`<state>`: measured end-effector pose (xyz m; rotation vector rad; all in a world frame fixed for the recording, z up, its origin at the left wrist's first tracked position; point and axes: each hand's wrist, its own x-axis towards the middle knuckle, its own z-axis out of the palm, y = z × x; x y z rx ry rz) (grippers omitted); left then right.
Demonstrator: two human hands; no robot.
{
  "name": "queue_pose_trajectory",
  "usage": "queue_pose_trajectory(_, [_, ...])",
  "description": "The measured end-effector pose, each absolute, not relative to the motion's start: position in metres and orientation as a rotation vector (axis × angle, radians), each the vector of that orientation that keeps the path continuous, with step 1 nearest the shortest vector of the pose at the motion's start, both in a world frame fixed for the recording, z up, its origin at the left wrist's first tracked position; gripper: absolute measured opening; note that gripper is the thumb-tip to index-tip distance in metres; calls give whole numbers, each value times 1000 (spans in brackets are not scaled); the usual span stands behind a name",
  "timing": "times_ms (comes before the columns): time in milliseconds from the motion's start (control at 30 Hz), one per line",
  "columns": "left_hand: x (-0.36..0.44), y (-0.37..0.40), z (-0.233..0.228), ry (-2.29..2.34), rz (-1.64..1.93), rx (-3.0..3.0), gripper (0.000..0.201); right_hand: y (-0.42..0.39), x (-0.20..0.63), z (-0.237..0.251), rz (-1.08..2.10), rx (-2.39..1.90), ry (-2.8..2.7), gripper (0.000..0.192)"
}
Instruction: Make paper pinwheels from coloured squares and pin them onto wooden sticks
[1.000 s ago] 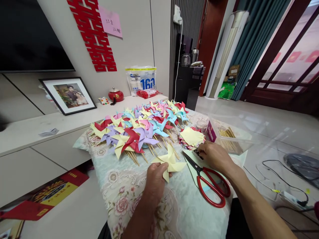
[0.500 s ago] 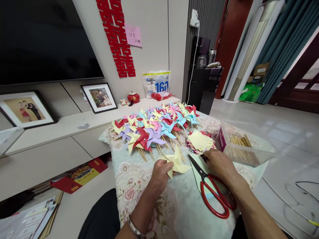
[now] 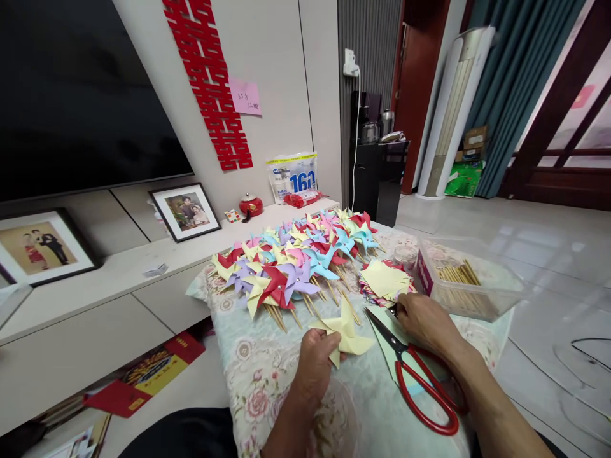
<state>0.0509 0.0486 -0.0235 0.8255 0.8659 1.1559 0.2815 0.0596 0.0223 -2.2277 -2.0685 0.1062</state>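
Floral cloth: covers the low table under everything; both hands work over its near end.
Finished pinwheels: a many-coloured spread on wooden sticks across the far half of the cloth, just beyond the left hand.
Clear box: at the right edge of the cloth, holding wooden sticks, just beyond the right hand.
Red scissors: lying flat beside the right forearm, blades pointing toward the pinwheels, touched by neither hand.
Paper squares: a fanned stack, yellow on top, directly in front of the right hand.
Yellow pinwheel: stickless, at the near edge of the spread, sticking out up and to the right of the left hand.
Left hand: closed on the yellow pinwheel, pinching its lower left vane.
Right hand: knuckles up, fingertips down at a small dark item beside the paper stack; whether it grips anything cannot be told.
Change from half a second ago: both hands keep their places relative to the pinwheel, stack and scissors; only the camera's view has shifted.
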Motion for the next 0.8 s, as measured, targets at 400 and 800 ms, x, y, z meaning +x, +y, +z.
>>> queue_pose_trajectory(400, [64, 49, -13, 954, 1094, 765, 21, 55, 292, 18, 322, -1834, -1576, 17])
queue_pose_trajectory(800, [92, 67, -22, 887, 1166, 721, 26, 56, 287, 17, 1017, -1334, -1089, 36])
